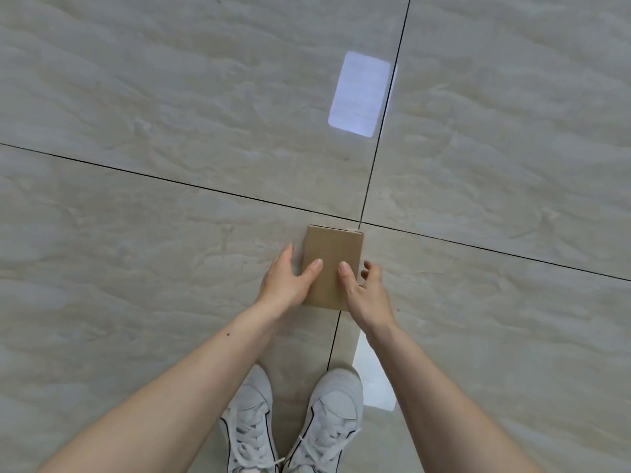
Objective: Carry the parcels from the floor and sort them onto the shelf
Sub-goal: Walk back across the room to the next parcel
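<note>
Just below the frame's centre, the left hand (288, 279) and right hand (363, 291) are clasped on opposite long edges of a small cardboard parcel (330, 264), thumbs on top. Even pressure is advised above the tiled floor (170, 97).

The floor (170, 97) is laid in large stone-look tiles, beige-grey with cloudy veining — polished and glossy enough to mirror a bright rectangle of light (360, 93). Thin dark grout lines (382, 138) cut between the tiles. The parcel (333, 247) is plain brown cardboard, matt and smooth, with a pale strip of tape at its far edge. The shoes (251, 421) are light grey cloth — canvas by the look — with white woven laces and dark piping.
</note>
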`<state>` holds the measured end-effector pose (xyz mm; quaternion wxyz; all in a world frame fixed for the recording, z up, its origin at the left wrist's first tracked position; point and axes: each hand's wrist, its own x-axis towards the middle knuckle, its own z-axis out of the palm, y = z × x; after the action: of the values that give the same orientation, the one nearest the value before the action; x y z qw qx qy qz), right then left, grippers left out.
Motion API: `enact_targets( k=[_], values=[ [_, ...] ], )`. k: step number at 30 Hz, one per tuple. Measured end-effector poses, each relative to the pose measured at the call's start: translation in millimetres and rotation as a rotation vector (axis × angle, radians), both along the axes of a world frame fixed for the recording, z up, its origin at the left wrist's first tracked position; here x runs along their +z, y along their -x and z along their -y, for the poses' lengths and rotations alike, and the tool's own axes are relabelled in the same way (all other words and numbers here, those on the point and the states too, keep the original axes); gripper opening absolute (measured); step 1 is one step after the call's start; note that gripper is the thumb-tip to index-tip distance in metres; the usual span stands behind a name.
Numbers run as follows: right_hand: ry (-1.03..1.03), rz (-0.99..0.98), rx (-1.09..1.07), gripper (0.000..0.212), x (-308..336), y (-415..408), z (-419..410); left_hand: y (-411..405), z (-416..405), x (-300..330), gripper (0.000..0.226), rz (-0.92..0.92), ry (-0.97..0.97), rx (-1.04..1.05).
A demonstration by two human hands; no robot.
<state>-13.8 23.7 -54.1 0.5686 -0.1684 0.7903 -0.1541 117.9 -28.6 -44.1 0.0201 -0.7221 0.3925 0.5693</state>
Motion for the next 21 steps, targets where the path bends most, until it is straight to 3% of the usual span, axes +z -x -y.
enact_targets(
  k=[3,6,8,12,15,18,21],
  values=[
    [0.003,0.031,-0.02,0.086,-8.5,-3.1,-0.8,-1.9,-4.6,-9.7,0.095,-0.033,-0.023,0.043],
    [0.02,0.033,-0.028,0.089,-12.0,-5.1,-2.2,-3.3,-7.3,-16.2,0.074,-0.096,-0.007,0.086],
    [0.021,0.036,-0.028,0.078,-10.9,-5.1,-0.9,-2.0,-5.7,-15.1,0.058,-0.133,-0.007,0.087],
    [0.018,0.022,-0.021,0.054,0.2,-5.0,6.2,2.6,-1.4,-2.9,0.048,-0.154,0.005,0.105],
    [0.028,0.005,-0.027,0.056,16.7,-4.8,11.3,3.9,3.5,14.7,0.027,-0.153,0.024,0.101],
    [0.043,0.01,-0.042,0.056,50.0,-4.5,17.4,4.1,8.7,43.8,0.03,-0.156,0.038,0.093],
    [0.059,-0.003,-0.054,0.069,89.5,-4.2,20.3,5.5,11.8,81.9,0.024,-0.168,0.051,0.094]
  ],
)
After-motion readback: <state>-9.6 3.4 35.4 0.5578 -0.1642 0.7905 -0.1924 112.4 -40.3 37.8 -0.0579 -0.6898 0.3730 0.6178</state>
